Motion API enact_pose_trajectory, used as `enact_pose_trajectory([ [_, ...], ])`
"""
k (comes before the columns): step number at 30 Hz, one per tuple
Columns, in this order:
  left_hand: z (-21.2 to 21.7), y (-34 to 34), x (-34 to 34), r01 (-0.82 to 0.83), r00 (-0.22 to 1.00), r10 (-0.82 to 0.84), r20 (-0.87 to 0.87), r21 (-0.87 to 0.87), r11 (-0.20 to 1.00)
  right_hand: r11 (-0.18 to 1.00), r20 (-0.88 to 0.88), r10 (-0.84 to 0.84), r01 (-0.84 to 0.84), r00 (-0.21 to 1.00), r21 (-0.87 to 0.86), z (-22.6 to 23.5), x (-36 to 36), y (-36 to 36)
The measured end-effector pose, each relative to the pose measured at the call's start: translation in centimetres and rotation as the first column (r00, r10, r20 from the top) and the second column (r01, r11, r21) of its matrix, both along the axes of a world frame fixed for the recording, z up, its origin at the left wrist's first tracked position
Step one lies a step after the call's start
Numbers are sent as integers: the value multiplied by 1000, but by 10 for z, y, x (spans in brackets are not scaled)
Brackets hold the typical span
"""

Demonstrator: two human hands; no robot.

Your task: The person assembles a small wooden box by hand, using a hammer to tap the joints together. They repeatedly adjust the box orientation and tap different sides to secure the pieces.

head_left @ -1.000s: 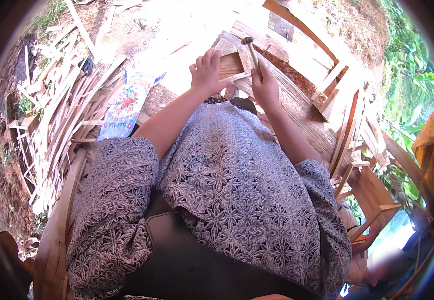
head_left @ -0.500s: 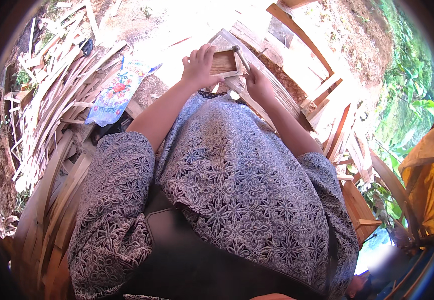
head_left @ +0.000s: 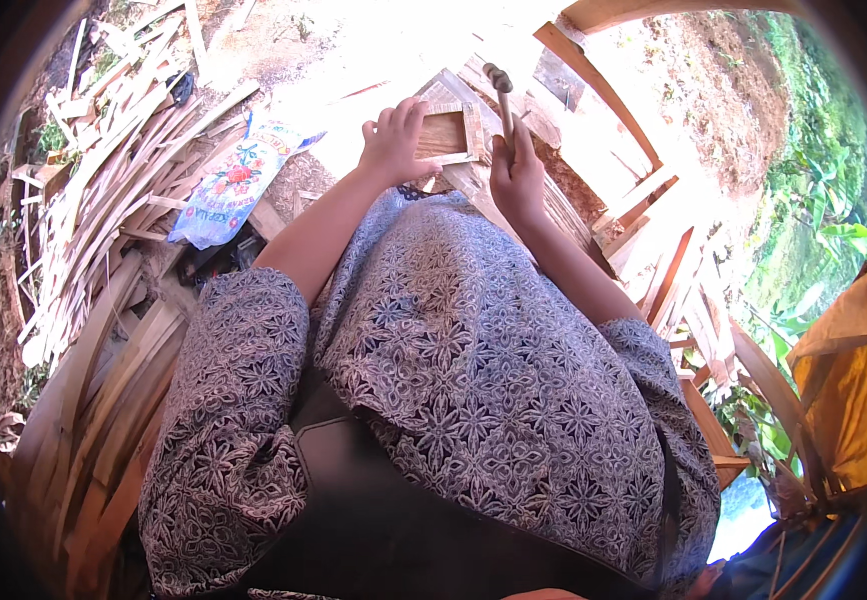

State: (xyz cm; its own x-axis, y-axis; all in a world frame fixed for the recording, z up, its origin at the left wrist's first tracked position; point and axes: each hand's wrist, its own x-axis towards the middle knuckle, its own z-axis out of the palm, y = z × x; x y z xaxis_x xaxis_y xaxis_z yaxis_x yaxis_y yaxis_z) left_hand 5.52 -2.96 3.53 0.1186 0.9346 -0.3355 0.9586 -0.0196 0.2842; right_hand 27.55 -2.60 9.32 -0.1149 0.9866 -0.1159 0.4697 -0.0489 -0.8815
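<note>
My right hand point(head_left: 519, 178) is wrapped round the handle of a hammer point(head_left: 499, 85), held upright with its dark head raised. To its left, my left hand point(head_left: 394, 140) grips the left side of a small wooden frame point(head_left: 472, 130) with a brown wood panel set inside its pale edges. The frame rests on a wooden board point(head_left: 474, 178) in front of me. The hammer head is apart from the frame, above and to its right. The left hand hides the frame's left end.
A heap of thin wood strips point(head_left: 104, 190) lies at the left, beside a printed plastic bag point(head_left: 239, 185). Planks and offcuts point(head_left: 639, 195) lie at the right. A long beam point(head_left: 604, 85) slants across the far right. A yellow-orange sheet point(head_left: 859, 400) hangs at the right rim.
My right hand has lifted the hammer away from the frame's upper right corner, so its head is now higher. My left hand keeps its hold on the frame.
</note>
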Motion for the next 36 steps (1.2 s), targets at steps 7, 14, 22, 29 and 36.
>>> enact_pose_trajectory([
  [7,5,-4,2,-9,1000,9,-1,-18,1000,990,-12,46,-47,999,-129,0,7,-7],
  [14,2,0,0,40,998,-41,-37,-15,999,944,80,117,-85,990,-317,-36,20,10],
  [22,-39,-22,-53,-563,164,799,579,-610,558,981,-33,24,-30,999,-191,-62,29,-8],
  [29,-46,-26,-38,-377,128,800,585,-718,585,903,100,106,-54,989,-427,-71,24,-3],
  [36,-47,-22,-37,-397,102,843,529,-755,522,993,-452,-62,10,890,-117,4,17,2],
])
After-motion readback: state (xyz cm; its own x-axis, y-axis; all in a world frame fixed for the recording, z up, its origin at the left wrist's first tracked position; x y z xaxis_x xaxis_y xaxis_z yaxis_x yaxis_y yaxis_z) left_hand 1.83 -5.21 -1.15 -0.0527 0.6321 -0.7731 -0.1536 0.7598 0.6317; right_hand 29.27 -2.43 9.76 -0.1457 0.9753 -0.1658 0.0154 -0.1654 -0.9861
